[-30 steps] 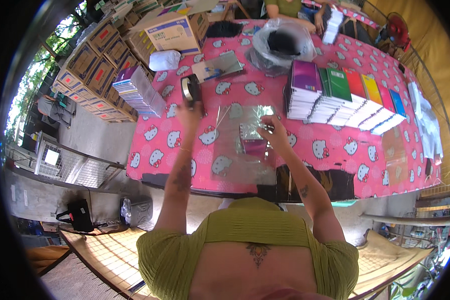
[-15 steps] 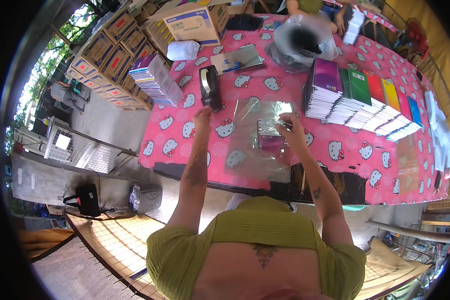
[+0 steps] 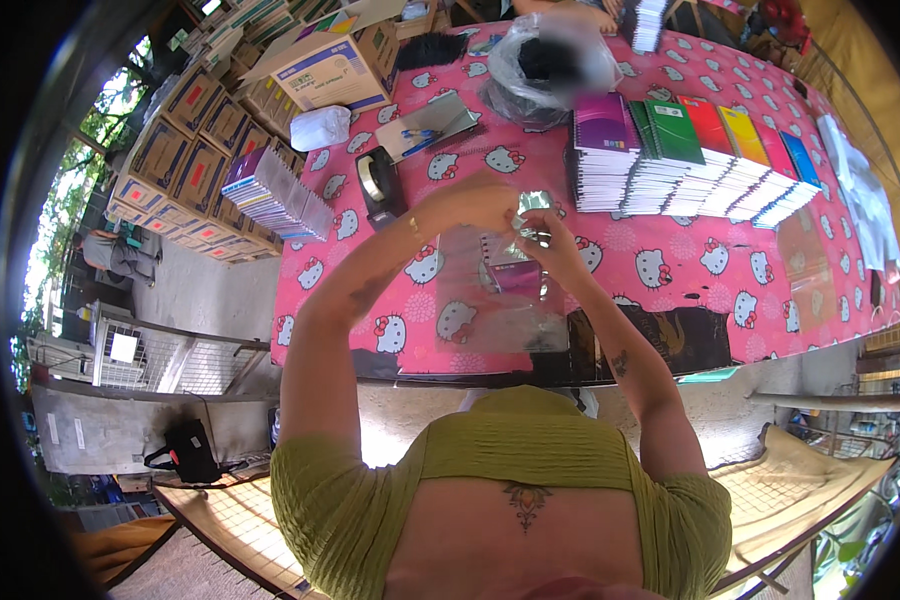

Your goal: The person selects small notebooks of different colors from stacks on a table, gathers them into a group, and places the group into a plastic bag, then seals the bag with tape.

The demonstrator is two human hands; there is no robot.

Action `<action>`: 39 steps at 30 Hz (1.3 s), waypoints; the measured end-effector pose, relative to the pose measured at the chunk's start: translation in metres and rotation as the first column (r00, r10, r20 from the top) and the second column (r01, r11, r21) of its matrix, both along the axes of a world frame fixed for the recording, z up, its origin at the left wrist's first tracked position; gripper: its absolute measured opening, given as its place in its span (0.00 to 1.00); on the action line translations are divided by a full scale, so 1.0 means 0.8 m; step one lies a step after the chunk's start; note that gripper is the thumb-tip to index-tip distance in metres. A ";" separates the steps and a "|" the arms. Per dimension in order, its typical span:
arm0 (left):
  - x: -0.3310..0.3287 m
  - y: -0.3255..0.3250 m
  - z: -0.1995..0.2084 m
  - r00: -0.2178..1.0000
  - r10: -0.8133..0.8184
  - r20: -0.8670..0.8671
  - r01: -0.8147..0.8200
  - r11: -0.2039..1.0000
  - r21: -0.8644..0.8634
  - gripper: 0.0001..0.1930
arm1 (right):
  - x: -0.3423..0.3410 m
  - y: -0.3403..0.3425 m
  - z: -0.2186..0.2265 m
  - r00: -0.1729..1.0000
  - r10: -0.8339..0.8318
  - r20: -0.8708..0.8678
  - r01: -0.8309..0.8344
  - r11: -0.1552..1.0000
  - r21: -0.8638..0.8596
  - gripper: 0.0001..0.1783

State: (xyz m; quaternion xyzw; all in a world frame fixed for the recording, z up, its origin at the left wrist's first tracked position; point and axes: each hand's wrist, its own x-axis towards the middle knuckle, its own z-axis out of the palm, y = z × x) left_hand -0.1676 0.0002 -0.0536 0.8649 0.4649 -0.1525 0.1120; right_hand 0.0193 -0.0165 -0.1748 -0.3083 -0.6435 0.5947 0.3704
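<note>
A purple spiral notebook (image 3: 517,278) lies under or inside a clear plastic sheet (image 3: 462,318) on the table in front of me. My left hand (image 3: 488,207) reaches over the far edge of the plastic with its fingers drawn together. Whatever they hold is too small to make out. Close beside it, my right hand (image 3: 547,243) pinches the plastic near its shiny upper part, above the notebook. The two hands almost meet. A black tape dispenser (image 3: 378,186) stands to the left, beyond my left forearm.
Stacks of coloured notebooks (image 3: 660,170) stand at the right, and another notebook stack (image 3: 278,194) at the left edge. A carton (image 3: 338,70), a white bundle (image 3: 320,128) and pens on a folder (image 3: 425,130) lie farther back. Across the table, a person sits beside a plastic bag (image 3: 515,85).
My left hand has moved from beside the tape dispenser rightward to the plastic, next to my right hand. My right hand stays at the plastic's upper part. The view has shifted slightly.
</note>
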 end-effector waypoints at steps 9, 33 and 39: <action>-0.078 -0.024 -0.201 0.060 0.879 0.473 0.000 0.474 -0.881 0.27 | -0.002 -0.005 -0.001 0.996 0.058 -0.068 -0.063 0.996 -0.067 0.33; -0.526 -0.159 0.100 -0.370 0.096 0.924 -0.841 -0.457 -0.289 0.55 | -0.005 -0.063 -0.015 0.984 -0.180 -0.013 0.179 0.983 -0.050 0.20; -0.564 -0.176 0.076 -0.388 0.245 0.888 -0.749 -0.645 -0.150 0.64 | 0.039 -0.113 -0.004 0.951 -0.302 -0.061 0.266 0.906 -0.329 0.20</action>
